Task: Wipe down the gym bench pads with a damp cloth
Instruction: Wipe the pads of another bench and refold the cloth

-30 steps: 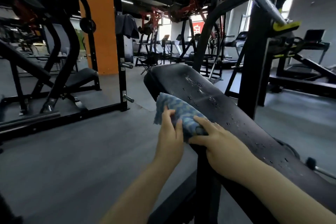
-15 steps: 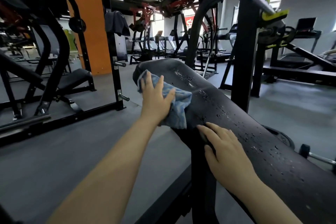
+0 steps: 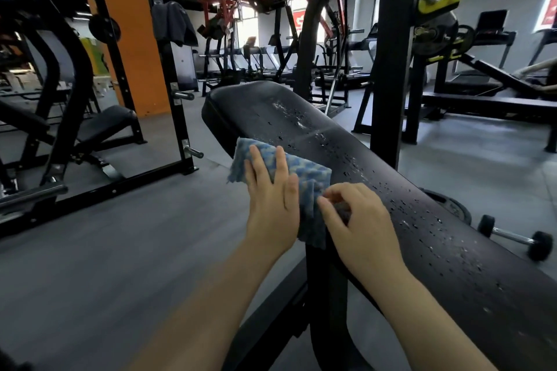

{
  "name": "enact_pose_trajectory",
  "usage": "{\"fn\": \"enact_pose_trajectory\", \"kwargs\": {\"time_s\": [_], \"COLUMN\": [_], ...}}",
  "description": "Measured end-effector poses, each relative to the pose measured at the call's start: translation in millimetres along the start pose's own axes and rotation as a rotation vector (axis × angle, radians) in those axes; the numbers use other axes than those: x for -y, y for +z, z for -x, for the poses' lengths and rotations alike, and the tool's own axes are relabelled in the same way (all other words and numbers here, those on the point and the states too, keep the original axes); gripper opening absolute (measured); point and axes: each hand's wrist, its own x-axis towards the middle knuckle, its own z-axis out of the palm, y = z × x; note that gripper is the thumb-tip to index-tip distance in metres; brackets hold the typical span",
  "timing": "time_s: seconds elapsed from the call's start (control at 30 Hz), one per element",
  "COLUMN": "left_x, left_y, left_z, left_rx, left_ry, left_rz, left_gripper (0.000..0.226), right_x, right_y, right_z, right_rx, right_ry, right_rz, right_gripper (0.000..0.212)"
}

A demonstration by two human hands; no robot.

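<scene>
A long black padded gym bench pad [image 3: 376,178] is beaded with water droplets. On its near left edge lies a blue-and-white checked cloth [image 3: 304,173], pressed by the flat, spread left hand [image 3: 271,205]; the right hand [image 3: 358,220] pinches the cloth's corner. Most of the pad looks unwiped.

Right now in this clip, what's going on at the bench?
A person is wiping a black bench pad in a gym with a blue cloth. The left hand lies flat on the cloth, pressing it against the pad's near edge. The right hand, fingers curled, pinches the cloth's lower corner. Water droplets are scattered over the pad's top, so most of the surface is not yet wiped.
</scene>
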Motion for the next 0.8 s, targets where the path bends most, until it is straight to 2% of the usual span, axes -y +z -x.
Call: {"fn": "enact_pose_trajectory", "kwargs": {"time_s": [0.07, 0.1, 0.17, 0.23, 0.3, 0.33, 0.37, 0.43, 0.5, 0.67, 0.8], "left_x": [1.7, 4.5, 11.8, 20.7, 29.8, 35.4, 42.1, 45.3, 42.5, 33.3, 26.4], "left_y": [-7.6, -10.2, -19.2, -34.2, -46.0, -49.4, -49.8, -50.7, -54.4, -59.6, -58.0], "left_z": [-1.3, -2.4, -4.3, -7.0, -12.8, -16.0, -19.1, -21.7, -19.6, -11.1, -5.9], "left_rx": [-0.069, -0.053, -0.056, -0.191, -0.275, -0.265, -0.204, 0.024, 0.186, 0.421, 0.440], "left_ry": [0.077, 0.042, -0.051, -0.137, -0.293, -0.379, -0.457, -0.613, -0.682, -0.570, -0.531], "left_rz": [-0.119, -0.082, 0.121, 0.311, 0.382, 0.420, 0.482, 0.693, 0.805, 0.757, 0.810], "left_gripper": [0.060, 0.050, 0.047, 0.044, 0.038, 0.034, 0.032, 0.031, 0.035, 0.022, 0.016], "right_x": [10.3, 14.6, 19.1, 18.0, 15.9, 14.6, 13.9, 13.1, 10.7, 0.2, 4.5], "right_y": [2.5, 3.8, 6.2, 6.5, 4.3, 2.7, 0.4, -5.9, -13.3, -20.9, -16.8], "right_z": [-5.5, -9.0, -16.0, -22.6, -26.6, -28.2, -29.7, -32.6, -34.7, -38.2, -48.9], "right_rx": [0.051, 0.104, 0.170, 0.195, 0.231, 0.252, 0.270, 0.305, 0.351, 0.394, 0.367], "right_ry": [0.040, 0.086, 0.161, 0.197, 0.219, 0.223, 0.222, 0.225, 0.228, 0.229, 0.355], "right_rz": [-0.040, -0.030, 0.035, 0.071, 0.079, 0.078, 0.071, 0.028, -0.023, -0.079, -0.212], "right_gripper": [0.022, 0.024, 0.027, 0.023, 0.022, 0.024, 0.025, 0.024, 0.021, 0.018, 0.018]}}
